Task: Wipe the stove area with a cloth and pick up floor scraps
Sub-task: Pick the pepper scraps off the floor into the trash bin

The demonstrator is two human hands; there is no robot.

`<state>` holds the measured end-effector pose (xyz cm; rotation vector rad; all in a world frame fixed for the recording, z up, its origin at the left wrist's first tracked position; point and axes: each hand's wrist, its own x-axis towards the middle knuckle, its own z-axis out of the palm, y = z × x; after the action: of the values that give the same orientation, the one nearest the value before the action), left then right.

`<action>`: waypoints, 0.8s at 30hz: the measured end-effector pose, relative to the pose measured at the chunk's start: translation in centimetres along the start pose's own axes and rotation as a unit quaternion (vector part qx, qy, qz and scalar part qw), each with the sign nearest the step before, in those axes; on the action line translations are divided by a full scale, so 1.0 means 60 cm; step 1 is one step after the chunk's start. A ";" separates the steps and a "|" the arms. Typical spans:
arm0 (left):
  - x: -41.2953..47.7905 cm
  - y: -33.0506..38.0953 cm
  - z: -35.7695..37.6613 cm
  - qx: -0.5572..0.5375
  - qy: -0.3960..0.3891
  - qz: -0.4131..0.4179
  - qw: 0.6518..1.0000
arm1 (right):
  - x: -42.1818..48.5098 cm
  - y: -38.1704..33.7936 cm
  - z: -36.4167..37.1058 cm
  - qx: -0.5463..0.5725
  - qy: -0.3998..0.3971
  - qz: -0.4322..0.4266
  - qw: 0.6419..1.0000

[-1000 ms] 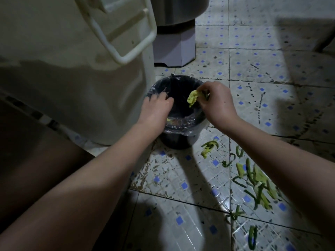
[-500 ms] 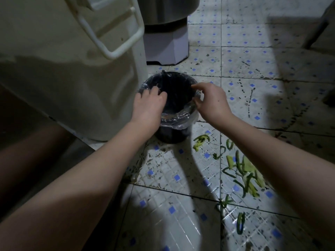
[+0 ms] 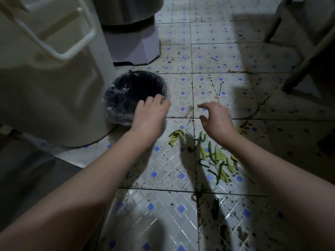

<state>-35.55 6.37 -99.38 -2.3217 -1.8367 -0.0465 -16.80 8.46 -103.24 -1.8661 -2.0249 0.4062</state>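
**A:** Where do your hands sit?

**B:** Your left hand (image 3: 150, 113) grips the near rim of the bin (image 3: 116, 91). Your right hand (image 3: 217, 118) hovers empty, fingers loosely curled, just beyond the green scraps (image 3: 217, 160) on the floor (image 3: 208, 57).

**A:** How should you grab them?

**B:** Pinch a bunch from the heap, not single strips, and hold the bin steady. Mind the stray piece (image 3: 175, 137) nearer the bin.

**A:** And the room?

**B:** It's dim. The tiles are glossy and speckled, a cream container (image 3: 54, 78) stands right beside the bin, and furniture legs (image 3: 308, 51) are far right.
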 end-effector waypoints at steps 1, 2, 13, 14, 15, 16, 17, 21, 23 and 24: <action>0.000 0.009 0.008 -0.007 -0.001 0.009 1.000 | -0.004 0.014 0.002 -0.005 -0.006 0.008 1.000; 0.000 0.018 0.017 -0.016 -0.006 0.019 1.000 | -0.009 0.028 0.005 -0.009 -0.013 0.017 1.000; -0.005 0.078 0.147 -0.035 -0.125 0.042 0.991 | -0.038 0.134 0.060 0.017 -0.047 0.120 0.992; -0.003 0.080 0.158 -0.040 -0.132 0.033 0.990 | -0.038 0.138 0.068 0.016 -0.050 0.120 0.991; -0.001 0.082 0.169 -0.042 -0.141 0.025 0.989 | -0.039 0.142 0.077 0.019 -0.052 0.122 0.991; 0.002 0.084 0.181 -0.042 -0.146 0.020 0.988 | -0.039 0.146 0.087 0.024 -0.054 0.122 0.991; 0.006 0.085 0.192 -0.039 -0.148 0.020 0.988 | -0.039 0.149 0.097 0.029 -0.055 0.121 0.991; 0.023 0.085 0.230 -0.036 -0.155 0.014 0.987 | -0.043 0.155 0.137 0.025 -0.083 0.092 0.992; 0.029 0.089 0.246 -0.038 -0.169 0.010 0.985 | -0.045 0.156 0.150 0.027 -0.108 0.064 0.992; 0.032 0.090 0.254 -0.037 -0.176 0.009 0.984 | -0.045 0.156 0.156 0.028 -0.123 0.050 0.991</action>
<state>-31.21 9.47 -114.75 -2.5296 -1.9972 0.3244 -12.42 6.87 -115.90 -1.9708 -2.0522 0.7464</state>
